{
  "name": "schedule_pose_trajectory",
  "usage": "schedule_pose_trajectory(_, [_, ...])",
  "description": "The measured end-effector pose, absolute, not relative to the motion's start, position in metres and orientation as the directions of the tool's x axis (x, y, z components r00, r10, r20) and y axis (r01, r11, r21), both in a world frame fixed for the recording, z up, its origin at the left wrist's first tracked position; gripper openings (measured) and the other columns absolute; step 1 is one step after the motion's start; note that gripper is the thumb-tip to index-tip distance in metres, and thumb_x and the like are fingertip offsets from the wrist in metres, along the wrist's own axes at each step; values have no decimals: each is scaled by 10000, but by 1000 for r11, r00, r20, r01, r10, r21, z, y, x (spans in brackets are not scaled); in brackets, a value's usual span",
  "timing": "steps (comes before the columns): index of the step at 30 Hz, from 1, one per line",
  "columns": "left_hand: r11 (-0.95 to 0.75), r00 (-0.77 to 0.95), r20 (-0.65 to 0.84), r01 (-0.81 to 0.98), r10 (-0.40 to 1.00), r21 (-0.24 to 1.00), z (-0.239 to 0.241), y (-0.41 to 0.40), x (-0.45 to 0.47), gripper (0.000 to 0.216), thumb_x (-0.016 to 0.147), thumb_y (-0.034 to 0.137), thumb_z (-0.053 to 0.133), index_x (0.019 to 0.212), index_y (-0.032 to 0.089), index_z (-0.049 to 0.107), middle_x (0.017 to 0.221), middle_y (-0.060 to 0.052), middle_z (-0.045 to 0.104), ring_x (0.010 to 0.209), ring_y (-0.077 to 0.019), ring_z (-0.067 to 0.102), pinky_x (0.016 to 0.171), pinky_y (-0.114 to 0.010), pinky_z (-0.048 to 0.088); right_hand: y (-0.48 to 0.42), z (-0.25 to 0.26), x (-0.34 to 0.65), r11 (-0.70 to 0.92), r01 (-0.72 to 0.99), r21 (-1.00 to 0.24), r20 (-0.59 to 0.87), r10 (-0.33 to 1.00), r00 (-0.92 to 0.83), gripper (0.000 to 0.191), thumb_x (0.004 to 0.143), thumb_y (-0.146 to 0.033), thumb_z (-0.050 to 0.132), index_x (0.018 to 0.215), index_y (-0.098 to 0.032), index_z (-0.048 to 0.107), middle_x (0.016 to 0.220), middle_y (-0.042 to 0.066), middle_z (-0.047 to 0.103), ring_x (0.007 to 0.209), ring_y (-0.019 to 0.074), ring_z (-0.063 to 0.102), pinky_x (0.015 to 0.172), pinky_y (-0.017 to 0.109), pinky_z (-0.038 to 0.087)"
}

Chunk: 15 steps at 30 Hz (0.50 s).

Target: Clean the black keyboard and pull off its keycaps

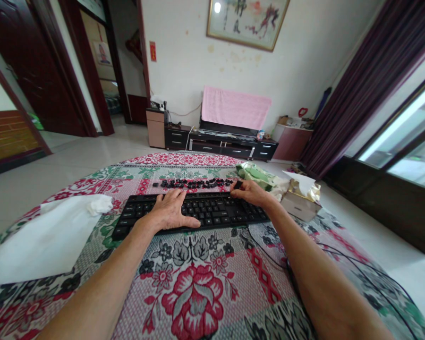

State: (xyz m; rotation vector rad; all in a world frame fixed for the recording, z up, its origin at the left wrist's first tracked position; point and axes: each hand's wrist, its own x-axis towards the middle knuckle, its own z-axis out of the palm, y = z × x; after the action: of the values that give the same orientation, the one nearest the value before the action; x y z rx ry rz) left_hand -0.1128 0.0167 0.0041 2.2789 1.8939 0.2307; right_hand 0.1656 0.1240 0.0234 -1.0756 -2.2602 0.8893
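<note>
A black keyboard [214, 213] lies on the patterned tablecloth, its long side facing me. My left hand [172, 211] rests flat on its left half, fingers and thumb spread, covering some keys. Over the right part of the keyboard, my right hand [250, 192] pinches a small black keycap [238, 184] between thumb and fingers. Just below that hand, a patch of the keyboard looks bare of caps. Behind the far edge, several loose black keycaps [194, 183] lie in an uneven row. What my left palm covers is hidden.
White paper [49, 236] with a crumpled tissue [99, 205] lies at left. On the right stand a green-and-white plastic bag [257, 175] and a tissue box [301, 204]. A black cable [265, 250] runs across the tablecloth [194, 302] under my right arm.
</note>
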Motion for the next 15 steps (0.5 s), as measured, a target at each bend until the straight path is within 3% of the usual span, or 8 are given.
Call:
schedule_pose_trajectory(5, [-171, 174, 6, 958, 985, 228, 5, 16, -112, 1085, 540, 795, 485, 1424, 226, 216, 1475, -124, 278, 1336, -361, 219, 1050, -528, 207, 123, 19, 163, 470, 491, -733, 173, 828, -534, 147, 715, -303, 566, 791, -182, 599, 632, -14, 561, 596, 116, 505, 593, 239, 431])
schedule_pose_trajectory(15, [-175, 179, 1, 960, 984, 220, 3, 18, -114, 1128, 532, 812, 469, 1423, 164, 227, 1484, -143, 247, 1335, -370, 213, 1050, -518, 213, 121, 27, 165, 339, 257, -905, 222, 892, -395, 264, 652, -388, 639, 793, -181, 554, 695, -13, 569, 635, 114, 548, 684, 279, 486])
